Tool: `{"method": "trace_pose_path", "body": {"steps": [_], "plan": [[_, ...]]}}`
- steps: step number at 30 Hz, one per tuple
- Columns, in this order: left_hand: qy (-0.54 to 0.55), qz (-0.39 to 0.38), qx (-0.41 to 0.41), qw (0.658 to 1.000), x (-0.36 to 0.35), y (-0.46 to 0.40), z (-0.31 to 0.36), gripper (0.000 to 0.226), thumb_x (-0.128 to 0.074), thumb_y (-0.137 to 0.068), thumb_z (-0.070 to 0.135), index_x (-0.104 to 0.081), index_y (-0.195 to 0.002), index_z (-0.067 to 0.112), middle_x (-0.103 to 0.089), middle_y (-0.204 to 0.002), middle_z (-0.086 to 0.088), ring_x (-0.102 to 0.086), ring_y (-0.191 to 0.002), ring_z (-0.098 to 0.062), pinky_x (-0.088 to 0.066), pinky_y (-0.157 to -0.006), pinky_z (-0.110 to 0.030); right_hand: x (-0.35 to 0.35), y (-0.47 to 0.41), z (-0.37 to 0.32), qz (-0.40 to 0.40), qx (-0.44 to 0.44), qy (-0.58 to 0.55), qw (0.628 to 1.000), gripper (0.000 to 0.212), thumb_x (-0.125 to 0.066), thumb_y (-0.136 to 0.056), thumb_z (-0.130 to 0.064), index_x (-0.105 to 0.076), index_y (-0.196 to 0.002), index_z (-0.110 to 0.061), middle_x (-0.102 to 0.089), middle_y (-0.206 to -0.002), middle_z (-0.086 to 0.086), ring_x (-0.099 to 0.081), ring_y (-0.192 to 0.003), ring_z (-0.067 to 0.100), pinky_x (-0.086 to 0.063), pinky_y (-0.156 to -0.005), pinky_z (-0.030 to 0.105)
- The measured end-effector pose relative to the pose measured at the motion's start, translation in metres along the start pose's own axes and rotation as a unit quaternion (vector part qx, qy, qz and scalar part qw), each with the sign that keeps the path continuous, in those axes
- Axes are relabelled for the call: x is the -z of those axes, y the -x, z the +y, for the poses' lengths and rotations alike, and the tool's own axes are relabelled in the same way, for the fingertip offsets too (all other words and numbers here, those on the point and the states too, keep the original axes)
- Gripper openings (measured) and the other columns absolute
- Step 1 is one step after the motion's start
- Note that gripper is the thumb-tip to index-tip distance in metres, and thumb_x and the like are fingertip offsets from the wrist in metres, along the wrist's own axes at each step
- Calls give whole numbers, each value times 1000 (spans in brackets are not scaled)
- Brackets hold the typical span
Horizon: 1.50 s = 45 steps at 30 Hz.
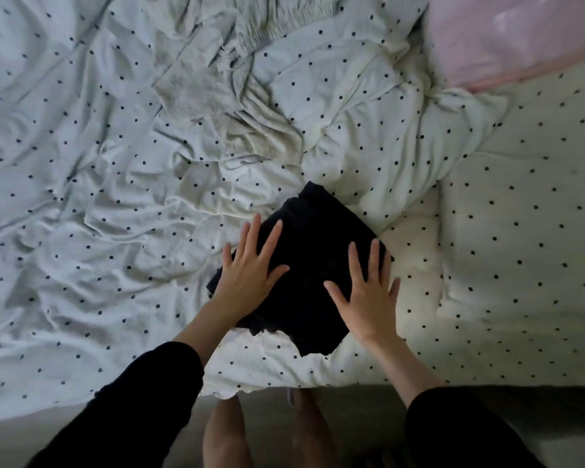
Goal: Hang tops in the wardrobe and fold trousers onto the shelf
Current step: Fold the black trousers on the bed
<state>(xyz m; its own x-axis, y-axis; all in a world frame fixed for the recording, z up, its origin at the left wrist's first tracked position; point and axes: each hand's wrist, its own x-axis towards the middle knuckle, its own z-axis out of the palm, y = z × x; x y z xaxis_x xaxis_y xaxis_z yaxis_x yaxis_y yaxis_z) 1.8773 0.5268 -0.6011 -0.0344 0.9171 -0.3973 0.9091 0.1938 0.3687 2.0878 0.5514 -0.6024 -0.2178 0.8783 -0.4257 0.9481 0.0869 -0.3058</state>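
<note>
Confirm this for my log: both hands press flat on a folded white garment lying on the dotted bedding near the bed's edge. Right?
Not quite. The head view shows the folded garment is black, not white. The rest holds: the left hand and right hand press flat on it, on the dotted bedding near the bed's edge.

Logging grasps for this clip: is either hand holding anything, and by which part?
Nothing is held. The left hand and right hand lie flat, straight fingers spread, pressing on top of the folded black garment on the bed.
</note>
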Motion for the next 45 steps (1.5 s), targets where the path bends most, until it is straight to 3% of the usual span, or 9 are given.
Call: {"method": "trace_pose_path", "body": {"steps": [2, 5, 10, 15, 22, 31, 35, 38, 45], "plan": [[59, -29, 33, 997, 12, -21, 5, 87, -49, -86, 58, 5, -149, 32, -15, -155, -9, -27, -138, -33, -35, -102, -50, 3, 4, 11, -19, -94, -177, 980, 100, -60, -84, -54, 10, -150, -25, 13, -158, 6, 5, -146, 24, -15, -116, 40], [126, -73, 89, 985, 22, -41, 3, 100, -69, -75, 52, -7, -150, 28, -36, -144, -9, -39, -130, -31, -38, -102, -46, -3, 2, 20, 0, -192, -399, 897, 109, -81, -68, -41, -12, -150, -18, -26, -151, 6, -30, -138, 22, -31, -112, 35], [219, -35, 158, 962, 28, -42, 14, 76, -80, -68, 33, -43, -132, 19, -55, -116, 2, -51, -109, -17, -43, -94, -35, -6, -12, 29, -75, -251, -544, 797, 81, -85, -65, -21, -44, -134, -20, -58, -124, -3, -57, -114, 16, -47, -100, 40], [330, -131, 195, 914, 64, -37, 4, 34, -77, -72, 17, -66, -101, 3, -69, -94, -9, -66, -90, -26, -51, -87, -39, 30, -10, 37, -151, -235, -636, 719, 39, -67, -81, -2, -59, -114, -19, -68, -111, 6, -67, -98, 24, -56, -81, 40], [484, -133, 239, 831, 109, 33, -10, 21, -75, -73, 2, -69, -92, 7, -73, -97, -10, -68, -96, -25, -51, -89, -35, 102, -3, -8, -154, -202, -587, 768, 61, -75, -74, -3, -48, -128, -13, -66, -112, 3, -65, -98, 20, -51, -79, 32], [639, -27, 226, 735, 194, 188, -90, 93, -90, -36, 51, -65, -114, 7, -68, -115, -8, -63, -109, -25, -45, -99, -41, 164, 29, -189, -230, -8, -478, 848, 39, -74, -78, -9, -59, -113, -19, -70, -107, 1, -68, -88, 12, -48, -60, 19], [698, 53, 205, 684, 221, 287, -154, 74, -79, -62, 45, -61, -123, 8, -62, -126, -10, -57, -118, -26, -38, -107, -45, 153, 70, -311, -273, 67, -428, 859, 37, -74, -77, -7, -64, -112, -14, -72, -104, 3, -69, -83, 10, -48, -55, 14], [736, 126, 203, 634, 240, 363, -199, 51, -67, -77, 35, -62, -120, 8, -64, -123, -8, -61, -112, -22, -50, -89, -32, 132, 110, -404, -309, 120, -391, 859, 38, -74, -77, -8, -65, -113, -13, -72, -105, 2, -69, -85, 11, -48, -54, 14], [735, 262, 220, 585, 286, 554, -340, 42, -66, -79, 30, -63, -116, 9, -66, -118, -8, -64, -106, -21, -48, -89, -33, 54, 232, -623, -362, 213, -342, 841, 35, -76, -75, -11, -66, -109, -14, -72, -103, 1, -69, -90, 15, -49, -63, 23]]}}
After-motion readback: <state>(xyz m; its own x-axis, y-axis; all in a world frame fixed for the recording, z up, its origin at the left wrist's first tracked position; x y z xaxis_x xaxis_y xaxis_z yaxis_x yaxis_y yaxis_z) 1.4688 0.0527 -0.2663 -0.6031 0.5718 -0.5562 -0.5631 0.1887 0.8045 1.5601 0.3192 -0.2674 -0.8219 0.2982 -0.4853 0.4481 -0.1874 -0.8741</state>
